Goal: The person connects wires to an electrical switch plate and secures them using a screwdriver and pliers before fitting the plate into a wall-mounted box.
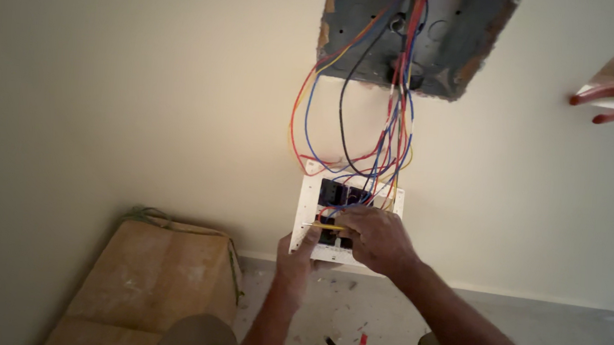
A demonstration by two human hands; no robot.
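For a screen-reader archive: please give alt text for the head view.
Two hands work on the back of a white rectangular switch plate hanging by coloured wires from an open grey metal wall box; the left hand steadies it, the right hand grips a slim yellow tool.

Tan sack (148,284) — flat, green-tied — on floor against wall, lower left

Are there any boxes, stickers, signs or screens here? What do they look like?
No stickers, signs or screens show.
Sack-like bundle: on the floor at lower left against the wall, tan and lumpy, tied with green cord.
Metal wall box: set in the wall up top, grey, rectangular, coloured wires hanging out.
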